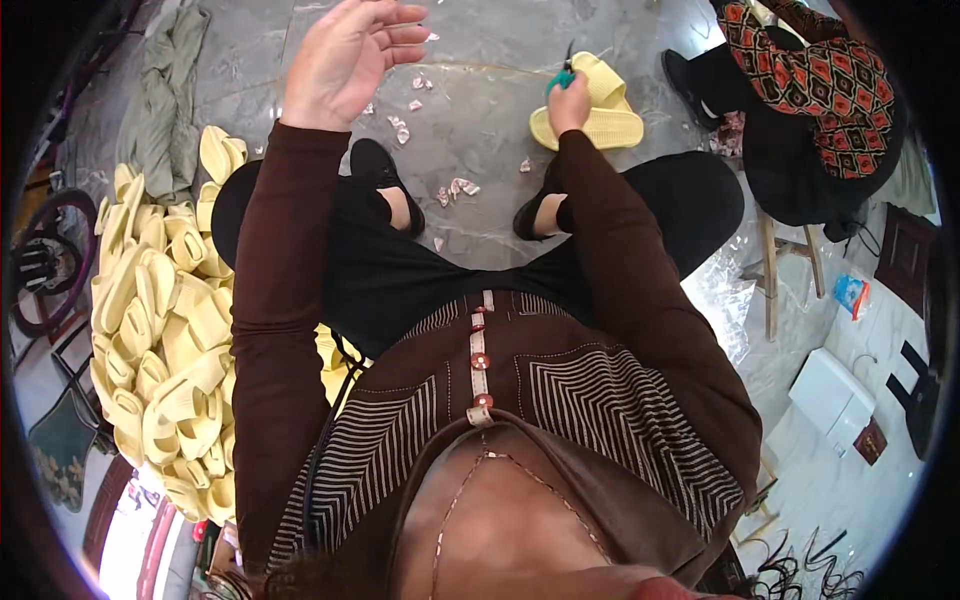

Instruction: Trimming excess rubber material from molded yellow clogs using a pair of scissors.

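Underfoot, grey floor (480, 105); scraps (465, 187); yellow slippers (612, 128)

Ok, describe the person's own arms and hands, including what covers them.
The left sleeve and right sleeve are long, dark brown and plain, reaching the wrists. The left hand and right hand are ungloved, with five-fingered shape clear only on the left.

Glossy grey marbled floor (485, 105), wooden stool (770, 285) at right
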{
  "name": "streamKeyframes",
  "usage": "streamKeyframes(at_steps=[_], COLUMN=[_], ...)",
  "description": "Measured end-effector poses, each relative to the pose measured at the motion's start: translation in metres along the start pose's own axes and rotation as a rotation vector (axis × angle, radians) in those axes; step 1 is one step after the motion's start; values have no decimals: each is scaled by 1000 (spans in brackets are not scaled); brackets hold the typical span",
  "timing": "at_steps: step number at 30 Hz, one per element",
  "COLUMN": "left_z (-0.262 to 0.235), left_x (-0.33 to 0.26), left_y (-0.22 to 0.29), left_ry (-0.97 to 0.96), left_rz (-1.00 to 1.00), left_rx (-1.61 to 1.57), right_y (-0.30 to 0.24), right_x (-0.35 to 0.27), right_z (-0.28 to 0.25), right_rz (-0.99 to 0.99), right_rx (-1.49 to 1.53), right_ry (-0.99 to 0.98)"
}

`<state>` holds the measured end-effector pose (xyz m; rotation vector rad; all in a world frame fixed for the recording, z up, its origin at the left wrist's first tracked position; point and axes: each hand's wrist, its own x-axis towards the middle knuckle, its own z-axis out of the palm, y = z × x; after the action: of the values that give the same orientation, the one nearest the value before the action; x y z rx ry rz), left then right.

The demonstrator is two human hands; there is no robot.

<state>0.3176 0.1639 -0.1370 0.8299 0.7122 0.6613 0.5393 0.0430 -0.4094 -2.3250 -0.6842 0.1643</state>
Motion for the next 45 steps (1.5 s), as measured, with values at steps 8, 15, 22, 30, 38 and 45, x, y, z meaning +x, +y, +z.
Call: streamKeyframes(at_steps=[8, 15, 22, 30, 38, 45], left_z=[-8, 8, 11, 12, -40, -74], left_x=[40, 39, 36, 58, 75, 57], left_y=[-39, -31, -30, -41, -85, -137], left_ry=[-641, -209, -63, -153, 225, -78], left_rz=[110, 5, -87, -83, -104, -258], left_rx=[-466, -126, 33, 23, 395, 543], right_y=[70, 71, 122, 196, 8, -51], right_x=[31, -18, -4, 16, -3, -18], right_z=[-17, -23, -8, 18, 24, -22], right_rz=[614, 855, 582, 438, 784, 1032], right_rx=[188, 344, -76, 291, 1445, 1705], right_ry=[392, 382, -63, 109, 79, -687])
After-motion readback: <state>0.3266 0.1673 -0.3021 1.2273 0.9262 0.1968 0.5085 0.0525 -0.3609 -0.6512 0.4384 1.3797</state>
